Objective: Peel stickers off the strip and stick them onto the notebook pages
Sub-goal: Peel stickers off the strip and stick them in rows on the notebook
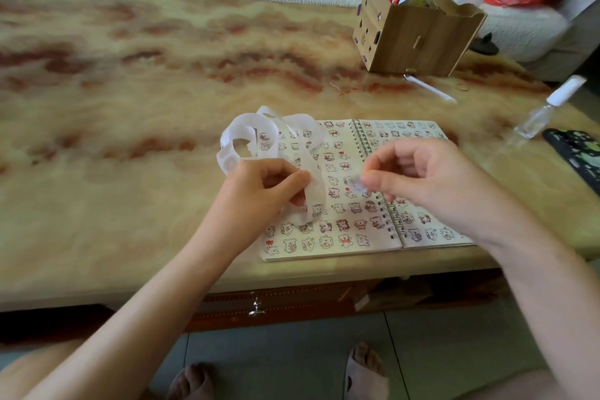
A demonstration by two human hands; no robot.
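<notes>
An open spiral notebook (337, 247) lies near the table's front edge, both pages covered with several small cartoon stickers. My left hand (259, 191) is over the left page and pinches a long white sticker strip (246, 133), which curls in loops toward the notebook's upper left. My right hand (422, 178) hovers over the spiral binding, thumb and forefinger pinched on one small peeled sticker (355, 186) just above the left page.
A wooden pen holder (415, 39) full of pens stands at the back right. In front of it lies a clear pen (428, 88). A small spray bottle (548, 110) and a dark phone case (578, 153) sit at the right edge. A sofa runs behind the table.
</notes>
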